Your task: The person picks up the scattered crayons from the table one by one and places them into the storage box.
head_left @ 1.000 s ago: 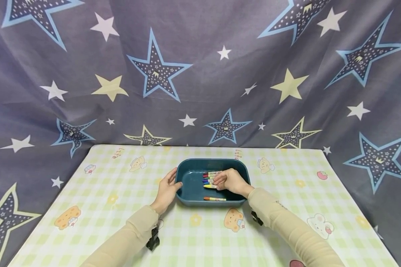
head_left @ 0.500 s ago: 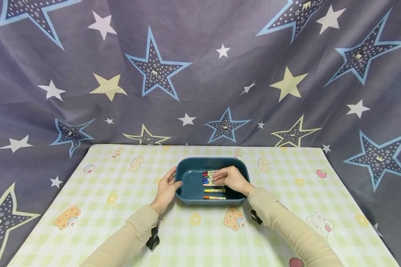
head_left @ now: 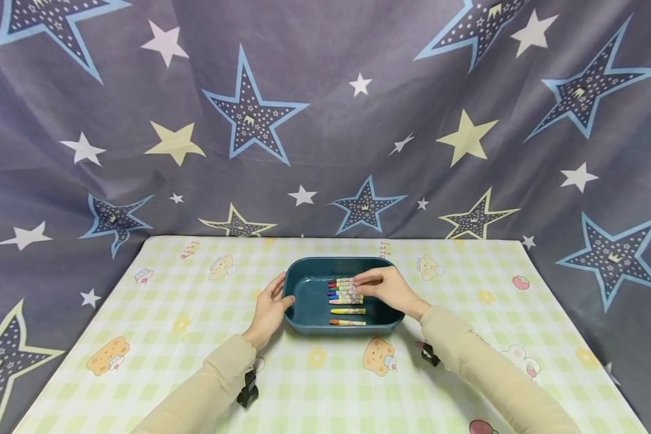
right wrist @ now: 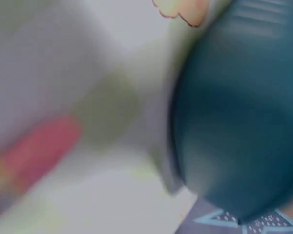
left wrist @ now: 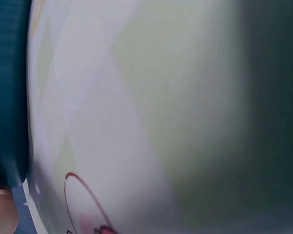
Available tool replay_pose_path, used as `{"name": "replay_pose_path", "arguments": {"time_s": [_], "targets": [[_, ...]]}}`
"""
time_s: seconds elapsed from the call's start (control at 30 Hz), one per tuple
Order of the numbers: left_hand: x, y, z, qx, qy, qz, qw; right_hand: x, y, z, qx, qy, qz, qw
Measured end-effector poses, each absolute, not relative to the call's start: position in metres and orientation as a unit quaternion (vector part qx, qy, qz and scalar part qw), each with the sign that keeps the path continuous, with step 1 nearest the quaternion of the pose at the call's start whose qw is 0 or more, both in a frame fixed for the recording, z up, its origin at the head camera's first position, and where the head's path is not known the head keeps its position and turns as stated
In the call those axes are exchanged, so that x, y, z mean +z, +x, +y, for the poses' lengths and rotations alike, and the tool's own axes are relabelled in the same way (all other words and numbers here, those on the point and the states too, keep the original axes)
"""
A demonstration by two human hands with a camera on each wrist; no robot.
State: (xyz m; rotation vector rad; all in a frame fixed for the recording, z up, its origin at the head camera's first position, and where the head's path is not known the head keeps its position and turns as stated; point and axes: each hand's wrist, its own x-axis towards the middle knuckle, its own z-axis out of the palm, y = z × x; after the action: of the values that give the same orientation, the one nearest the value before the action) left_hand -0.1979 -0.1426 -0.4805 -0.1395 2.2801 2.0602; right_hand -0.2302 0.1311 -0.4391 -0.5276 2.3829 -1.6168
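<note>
A dark teal rectangular tray point(head_left: 309, 319) stands mid-table, its side wall also large in the right wrist view. My left hand point(head_left: 268, 310) grips its left rim, thumb over the edge and fingers outside. Inside lies a row of several crayons point(head_left: 344, 292), side by side with their coloured tips to the left. Apart from the row, nearer the tray's front wall, are a yellow crayon point(head_left: 348, 311) and an orange-tipped crayon point(head_left: 348, 322). Over the tray's right part is my right hand point(head_left: 392, 290), fingers extended, fingertips at the right ends of the row.
The table point(head_left: 157, 361) wears a checked cloth with printed cartoon animals. Behind it hangs a grey curtain point(head_left: 325, 138) with stars. In the right wrist view, a blurred red tip point(right wrist: 44, 146) shows close to the lens, left of the tray.
My right hand has moved from the yellow crayon up and right to the ends of the row, uncovering more crayons. The yellow crayon has come to lie slightly nearer the front. My left hand stays put.
</note>
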Motion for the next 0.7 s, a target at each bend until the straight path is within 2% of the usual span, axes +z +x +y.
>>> {"name": "replay_pose_path", "arguments": {"time_s": [0.37, 0.7], "targets": [[-0.476, -0.201, -0.142, 0.669, -0.035, 0.742, 0.036, -0.420, -0.194, 0.206, -0.551, -0.130, 0.822, 0.055], [-0.482, -0.198, -0.144, 0.672, -0.038, 0.738, 0.032, -0.447, -0.161, 0.257, -0.529, -0.118, 0.835, 0.091]]}}
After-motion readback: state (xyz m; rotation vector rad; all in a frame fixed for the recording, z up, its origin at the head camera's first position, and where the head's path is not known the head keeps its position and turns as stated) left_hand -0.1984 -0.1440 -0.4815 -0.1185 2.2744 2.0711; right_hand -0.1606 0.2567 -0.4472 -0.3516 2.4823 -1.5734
